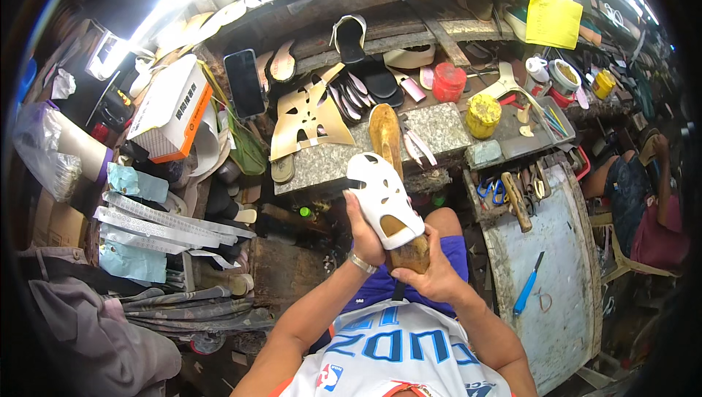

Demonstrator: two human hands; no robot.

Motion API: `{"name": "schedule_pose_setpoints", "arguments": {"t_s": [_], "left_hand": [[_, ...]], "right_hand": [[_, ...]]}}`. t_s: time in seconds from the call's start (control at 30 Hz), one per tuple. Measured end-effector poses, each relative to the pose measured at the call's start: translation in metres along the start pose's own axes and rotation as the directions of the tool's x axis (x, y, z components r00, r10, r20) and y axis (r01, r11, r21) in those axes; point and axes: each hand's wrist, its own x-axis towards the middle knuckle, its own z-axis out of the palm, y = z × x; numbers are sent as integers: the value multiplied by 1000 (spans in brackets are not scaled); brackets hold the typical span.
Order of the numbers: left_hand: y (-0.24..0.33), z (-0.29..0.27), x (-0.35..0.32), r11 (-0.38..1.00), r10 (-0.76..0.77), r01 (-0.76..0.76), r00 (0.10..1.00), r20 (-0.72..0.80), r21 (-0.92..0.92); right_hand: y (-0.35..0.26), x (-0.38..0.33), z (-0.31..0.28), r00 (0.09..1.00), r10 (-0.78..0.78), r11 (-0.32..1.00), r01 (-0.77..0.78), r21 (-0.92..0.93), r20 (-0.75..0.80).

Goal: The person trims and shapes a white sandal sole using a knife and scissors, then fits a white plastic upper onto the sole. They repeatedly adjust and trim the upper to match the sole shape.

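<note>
A white shoe upper with cut-out openings [376, 191] covers a wooden shoe last [411, 254], held tilted above my lap. My left hand [365, 232] grips the upper along its left side, thumb on its edge. Lower down, my right hand [433, 269] is wrapped round the bare heel end of the last. Just beyond the upper, another brown wooden last [384, 132] lies on the speckled stone slab [322, 170]. Pliers with pale pink handles [419, 147] rest to its right. On the slab's left is a beige cut-out upper piece [311, 121].
A yellow tub [483, 115] and a red tub [448, 82] stand at the back. On the right, a worn board [556, 280] carries a blue utility knife [528, 286]. A phone [245, 82] leans near a white-orange box [172, 108]. Another person [651, 214] sits far right.
</note>
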Motion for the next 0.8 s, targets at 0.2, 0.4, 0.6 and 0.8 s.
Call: {"name": "schedule_pose_setpoints", "arguments": {"t_s": [0.2,0.4,0.6,0.8], "left_hand": [[45,16,49,936,340,-347,934,-109,-63],[118,-16,76,969,240,-239,971,0,-63],[116,-22,64,969,-236,203,929,283,144],[129,-25,91,841,-517,410,800,305,352]], "right_hand": [[-13,-14,-1,981,102,896,-162,413,164],[-16,17,-71,991,90,924,-46,379,-100],[-3,158,-171,931,198,956,-253,-150,-308],[21,208,-171,849,13,822,-310,-478,-528]]}}
